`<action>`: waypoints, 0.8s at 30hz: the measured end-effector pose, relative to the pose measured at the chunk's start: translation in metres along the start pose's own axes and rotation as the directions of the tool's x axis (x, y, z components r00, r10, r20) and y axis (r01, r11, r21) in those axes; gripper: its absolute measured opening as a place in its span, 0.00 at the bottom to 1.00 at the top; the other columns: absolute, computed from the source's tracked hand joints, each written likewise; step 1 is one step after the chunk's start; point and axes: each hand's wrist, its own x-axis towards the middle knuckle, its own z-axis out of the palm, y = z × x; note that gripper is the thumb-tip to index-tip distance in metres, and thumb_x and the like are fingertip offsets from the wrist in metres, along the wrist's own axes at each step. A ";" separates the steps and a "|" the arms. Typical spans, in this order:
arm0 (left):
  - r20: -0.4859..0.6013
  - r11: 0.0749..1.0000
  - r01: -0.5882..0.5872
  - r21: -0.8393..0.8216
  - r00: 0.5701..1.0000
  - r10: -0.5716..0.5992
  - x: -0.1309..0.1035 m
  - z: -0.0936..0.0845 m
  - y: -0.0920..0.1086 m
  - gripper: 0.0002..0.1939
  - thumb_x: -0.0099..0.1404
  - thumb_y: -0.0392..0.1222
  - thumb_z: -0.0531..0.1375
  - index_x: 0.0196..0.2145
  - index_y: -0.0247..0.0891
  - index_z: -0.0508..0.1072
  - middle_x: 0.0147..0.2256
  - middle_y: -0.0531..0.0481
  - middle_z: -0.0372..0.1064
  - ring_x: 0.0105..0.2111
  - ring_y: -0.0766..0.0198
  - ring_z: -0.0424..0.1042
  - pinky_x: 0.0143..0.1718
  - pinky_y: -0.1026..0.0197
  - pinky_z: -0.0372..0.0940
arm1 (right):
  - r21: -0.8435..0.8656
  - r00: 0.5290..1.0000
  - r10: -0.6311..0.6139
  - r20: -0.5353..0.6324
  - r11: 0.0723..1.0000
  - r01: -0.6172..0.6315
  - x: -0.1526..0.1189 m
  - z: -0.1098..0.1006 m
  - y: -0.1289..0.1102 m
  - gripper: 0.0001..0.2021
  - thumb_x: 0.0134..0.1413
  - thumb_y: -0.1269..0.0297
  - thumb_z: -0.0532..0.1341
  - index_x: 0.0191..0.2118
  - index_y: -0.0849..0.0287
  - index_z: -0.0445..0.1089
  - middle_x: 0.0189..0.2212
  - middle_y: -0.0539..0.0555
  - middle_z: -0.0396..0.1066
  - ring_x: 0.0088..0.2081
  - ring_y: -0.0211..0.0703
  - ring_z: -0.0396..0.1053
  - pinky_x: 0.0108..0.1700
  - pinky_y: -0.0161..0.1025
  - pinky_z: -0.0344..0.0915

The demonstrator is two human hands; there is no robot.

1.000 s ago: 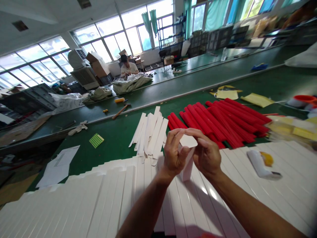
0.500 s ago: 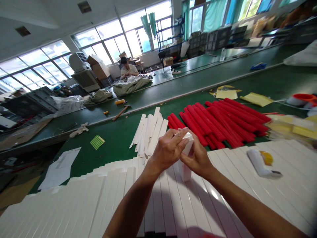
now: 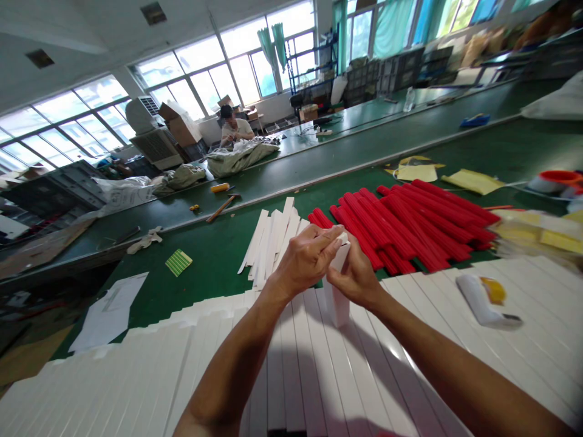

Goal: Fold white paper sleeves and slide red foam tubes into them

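Note:
A narrow white box [image 3: 336, 297] stands upright, tilted slightly, on a layer of long white boxes [image 3: 314, 364] laid side by side. My left hand [image 3: 310, 252] is closed at its top end, fingers pressed on the end flap. Around the right side of the same box wraps my right hand [image 3: 357, 273], its thumb across the near face. Beyond my hands lie flat white strips [image 3: 271, 243] in a loose pile and several red ribbed tubes [image 3: 401, 224]. What is inside the box is hidden.
A white tape dispenser [image 3: 478, 297] rests on the boxes at right. A paper sheet [image 3: 112, 309], a green patterned card [image 3: 179, 261] and a glove [image 3: 144, 240] lie at left. A hammer [image 3: 221, 208] is farther back. A person [image 3: 234, 128] sits across the tables.
Both hands have shifted slightly up and away, with the box still between them. The fingers have pressed closer over its top end. Other things stay put.

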 end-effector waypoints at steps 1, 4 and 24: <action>0.027 1.000 -0.006 0.011 1.000 0.006 0.002 -0.002 -0.002 0.17 0.72 0.42 0.52 0.53 0.38 0.74 0.40 0.43 0.74 0.40 0.62 0.75 0.43 0.58 0.73 | -0.003 1.000 -0.015 -0.001 1.000 0.015 0.003 0.001 0.001 0.35 0.49 0.67 0.63 0.63 0.53 0.51 0.56 0.61 0.65 0.55 0.55 0.68 0.56 0.56 0.67; 0.113 0.999 -0.030 0.041 0.993 0.025 0.004 -0.007 -0.006 0.16 0.73 0.43 0.51 0.53 0.41 0.73 0.46 0.44 0.73 0.45 0.61 0.75 0.48 0.57 0.72 | -0.031 0.998 -0.067 -0.004 0.997 0.067 0.010 0.002 0.005 0.38 0.48 0.66 0.63 0.65 0.54 0.49 0.58 0.62 0.62 0.58 0.57 0.64 0.59 0.58 0.63; 0.257 0.879 -0.285 0.382 0.946 0.195 0.012 0.007 -0.005 0.19 0.69 0.36 0.52 0.56 0.33 0.65 0.53 0.34 0.69 0.50 0.47 0.72 0.46 0.45 0.73 | -0.066 0.977 -0.117 0.178 0.989 0.130 0.024 -0.023 0.012 0.38 0.49 0.65 0.62 0.65 0.62 0.47 0.57 0.64 0.62 0.57 0.54 0.65 0.58 0.49 0.65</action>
